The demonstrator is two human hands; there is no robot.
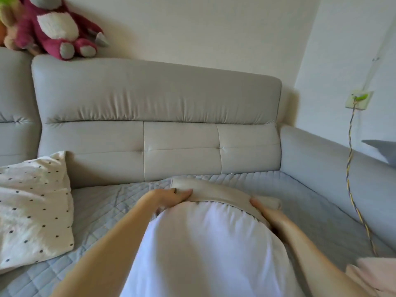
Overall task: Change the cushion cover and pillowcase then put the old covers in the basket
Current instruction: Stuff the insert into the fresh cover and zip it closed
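Observation:
A white cushion insert (210, 249) lies on the sofa seat in front of me, its far end inside a beige cover (216, 192) bunched into a band across it. My left hand (171, 197) grips the cover's left edge, fingers curled over the fabric. My right hand (271, 215) holds the cover's right side, thumb on top and fingers hidden beneath. A cream pillow with dark dots (34, 209) leans at the left of the seat.
The grey sofa (158, 103) has a quilted blue-grey seat pad (310, 211) and an armrest at right. Plush toys (55, 26) sit on the backrest at top left. A yellow twisted cable (351, 168) hangs from a wall socket. Pink fabric (377, 275) lies at bottom right.

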